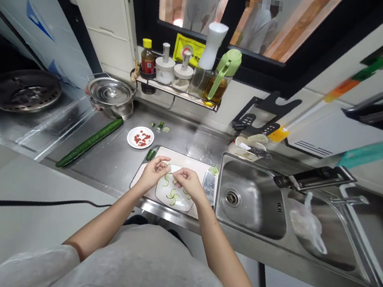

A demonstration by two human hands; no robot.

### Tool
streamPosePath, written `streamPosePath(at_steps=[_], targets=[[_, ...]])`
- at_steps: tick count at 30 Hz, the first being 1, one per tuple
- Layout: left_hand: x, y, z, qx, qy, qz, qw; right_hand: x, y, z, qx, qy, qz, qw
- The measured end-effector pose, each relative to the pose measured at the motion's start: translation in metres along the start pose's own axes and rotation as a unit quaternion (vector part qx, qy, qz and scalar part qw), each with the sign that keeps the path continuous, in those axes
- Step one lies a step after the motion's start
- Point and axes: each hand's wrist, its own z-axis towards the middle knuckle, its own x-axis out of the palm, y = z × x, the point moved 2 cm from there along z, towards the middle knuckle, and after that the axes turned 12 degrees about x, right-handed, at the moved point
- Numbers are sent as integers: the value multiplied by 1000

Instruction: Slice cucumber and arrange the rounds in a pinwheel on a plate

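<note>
Over a white plate (183, 204), my left hand (154, 171) and my right hand (188, 180) are close together, both with fingers pinched. A small pale piece, seemingly a cucumber slice (171, 168), shows between the fingertips; its outline is partly hidden. Thin curved cucumber slices (172, 198) lie on the plate in an overlapping cluster, with others nearer its edge. Under the plate is a pale cutting board (167, 153). Dark green cucumber pieces (151, 155) sit at its left corner, more slices (214, 170) at its right, and a broad-bladed knife (209, 186) along that side.
A whole cucumber (90, 142) lies left, near a lidded steel pot (111, 94). Behind the board are a small plate (143, 146) of red bits and cucumber scraps (160, 126). The sink (255, 195) adjoins on the right; a condiment rack (177, 93) hangs above the counter.
</note>
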Motion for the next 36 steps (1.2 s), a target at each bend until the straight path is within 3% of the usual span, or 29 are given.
streamPosePath(at_steps=[5, 9, 13, 17, 27, 36], targets=[[-4, 16, -2, -1, 13, 44, 999, -4, -13, 16, 6, 9, -48, 999], [-8, 39, -4, -15, 21, 92, 995, -7, -24, 37, -6, 0, -159, 987], [-12, 63, -9, -38, 32, 171, 984, -5, -31, 53, -26, -7, -332, 943], [-12, 74, -14, -42, 50, 252, 965, 3, -35, 61, -39, 1, -458, 888], [-5, 74, -14, -27, 120, 472, 873, 9, -46, 71, -41, 10, -511, 858], [-5, 76, -14, -26, 136, 503, 853, 11, -47, 75, -66, 9, -546, 835]])
